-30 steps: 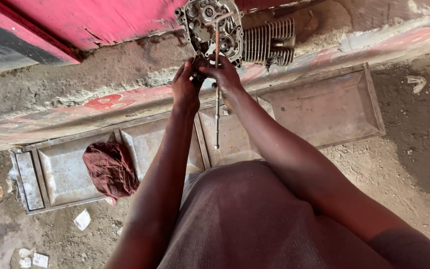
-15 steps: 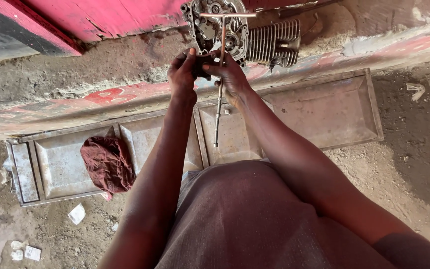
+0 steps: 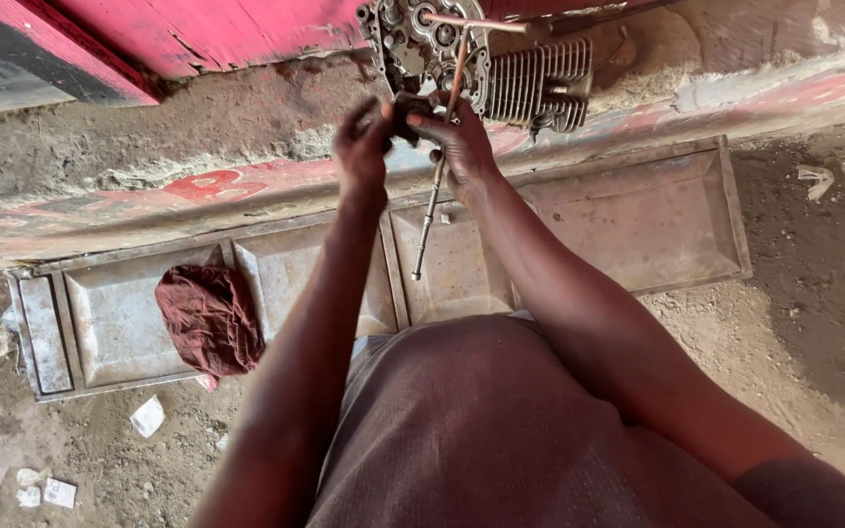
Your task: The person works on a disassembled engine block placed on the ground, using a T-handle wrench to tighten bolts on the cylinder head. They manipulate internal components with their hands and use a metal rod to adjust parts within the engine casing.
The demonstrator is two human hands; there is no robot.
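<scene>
While a small dark part (image 3: 405, 106) was pinched between the fingertips of both hands, it was held up just below the engine casing (image 3: 422, 44), presumably so that it could be seen against the open gearwork. The left hand (image 3: 362, 147) was closed narrowly on the part's near side, and the right hand (image 3: 462, 142) on its far side. A long T-handled wrench (image 3: 439, 161) hung upright past the right hand, its crossbar up over the casing and its tip above the dented metal panel (image 3: 638, 225); whether it was gripped or merely lodged could not be told. The casing and its finned cylinder (image 3: 540, 83) were rested on the concrete ledge (image 3: 198, 127). A maroon rag (image 3: 209, 318) was left near the panel's left end, within reach.
</scene>
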